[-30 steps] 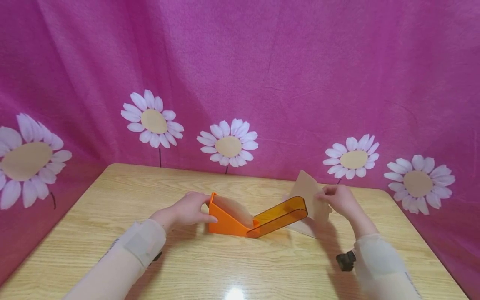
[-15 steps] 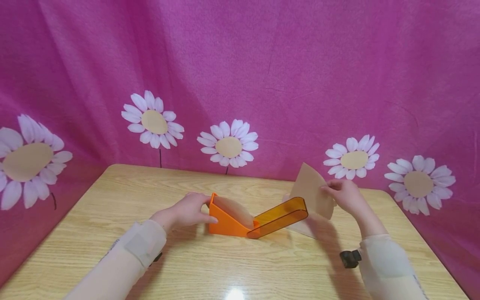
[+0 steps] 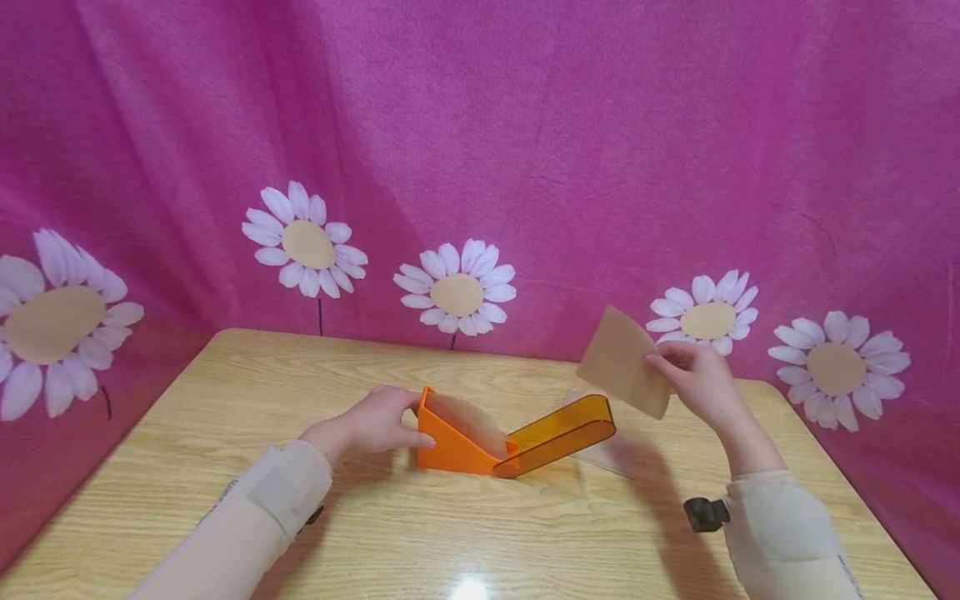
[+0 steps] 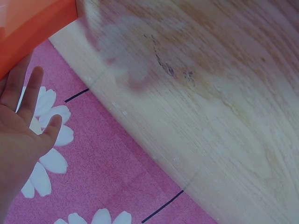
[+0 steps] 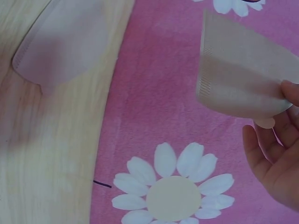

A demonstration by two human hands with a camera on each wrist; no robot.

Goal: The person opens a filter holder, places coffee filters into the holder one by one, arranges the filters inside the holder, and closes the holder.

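Note:
An orange coffee filter holder point(image 3: 453, 443) stands on the table with its see-through amber lid point(image 3: 564, 433) swung out to the right. Brown paper filters point(image 3: 471, 418) sit inside it. My left hand point(image 3: 377, 419) grips the holder's tall left end, thumb on the near side and fingers behind. To the right, above the table, my right hand point(image 3: 699, 382) pinches a brown paper coffee filter point(image 3: 619, 360) at its edge. The right wrist view shows the crimped seam of this held filter point(image 5: 233, 79). A paler filter point(image 5: 65, 46) lies flat on the table, partly behind the lid in the head view.
The light wood table point(image 3: 375, 533) ends at a pink cloth point(image 3: 525, 167) printed with white daisies, which hangs behind it and at both sides. A small black wrist camera point(image 3: 705, 514) sticks out beside the right sleeve.
My right hand has lifted the brown coffee filter up and slightly right, away from the paler one on the table. The left hand and the holder have stayed in place.

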